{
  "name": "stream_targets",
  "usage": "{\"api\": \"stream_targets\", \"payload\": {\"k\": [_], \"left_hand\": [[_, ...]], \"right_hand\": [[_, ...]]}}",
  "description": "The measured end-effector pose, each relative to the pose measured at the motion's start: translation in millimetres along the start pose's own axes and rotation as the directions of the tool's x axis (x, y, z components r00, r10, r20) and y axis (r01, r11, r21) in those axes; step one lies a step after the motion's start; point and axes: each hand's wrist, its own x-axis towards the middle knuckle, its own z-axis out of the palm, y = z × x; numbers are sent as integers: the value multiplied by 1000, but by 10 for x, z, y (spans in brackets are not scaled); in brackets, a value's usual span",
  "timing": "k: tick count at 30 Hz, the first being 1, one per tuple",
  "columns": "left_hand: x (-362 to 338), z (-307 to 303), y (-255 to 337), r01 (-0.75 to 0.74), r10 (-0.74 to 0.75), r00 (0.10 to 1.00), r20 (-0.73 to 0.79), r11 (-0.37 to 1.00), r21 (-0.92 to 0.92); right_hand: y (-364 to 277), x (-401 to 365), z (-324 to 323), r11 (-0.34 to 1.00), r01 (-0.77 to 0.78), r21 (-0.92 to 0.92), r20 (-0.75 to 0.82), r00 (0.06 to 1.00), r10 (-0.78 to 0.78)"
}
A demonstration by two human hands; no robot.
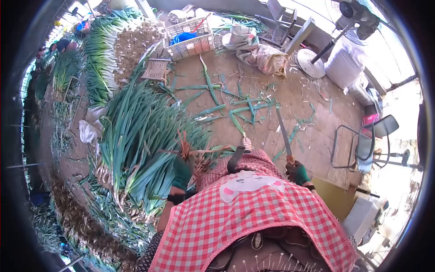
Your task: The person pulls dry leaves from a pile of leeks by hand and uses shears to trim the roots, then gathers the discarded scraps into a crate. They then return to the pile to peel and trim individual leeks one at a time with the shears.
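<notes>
My right hand (pixel 297 172), in a dark green glove, is closed round the wooden handle of a long knife (pixel 284 130). The blade points up and away over the floor. Low on the left, my gloved left hand (pixel 183 171) is beside a big heap of leeks (pixel 140 122). A tuft of reddish-brown strands (pixel 185 146) rises from this hand, which seems closed on it; the fingers are mostly hidden. A red-and-white checked apron (pixel 199 229) covers my lap. Beyond my knees, cut green leaves (pixel 244 109) lie scattered.
A white plastic crate (pixel 192 47) with a blue item inside stands at the back, near a small woven stool (pixel 157 70). More leeks (pixel 97 59) line the left. Sacks (pixel 260 52), a pedestal base (pixel 311 62) and a metal-framed chair (pixel 362 143) are to the right.
</notes>
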Motion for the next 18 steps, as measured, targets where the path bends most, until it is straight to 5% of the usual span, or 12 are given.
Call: {"api": "stream_targets", "payload": {"k": [1,2,6,9,12,15,17,18], "left_hand": [[83,97,22,77,-77,997,-7,997,-9],[158,226,-77,83,-92,995,-36,975,-205],[283,455,702,99,-77,989,-127,979,179],[540,565,429,191,-219,961,-169,967,-169],[933,578,553,300,-340,921,-191,930,-212],[1463,633,310,263,-297,927,-228,950,-167],[1895,637,-85,327,-321,922,-215,945,-12],[2101,706,-452,239,-257,941,-220,966,-103]], "right_hand": [[-303,219,-33,996,51,-74,8,999,-50],[-569,422,-53,984,97,-152,23,995,-94],[-1560,1375,95,860,422,-286,119,907,-405],[-2417,2024,616,477,849,-227,203,520,-830],[-3310,2197,1128,672,640,-372,262,767,-586],[-3708,2752,1671,594,798,-106,354,588,-727],[-3891,3275,2022,571,809,-144,343,582,-738],[-3946,3467,2181,566,803,-188,323,595,-736]]}}
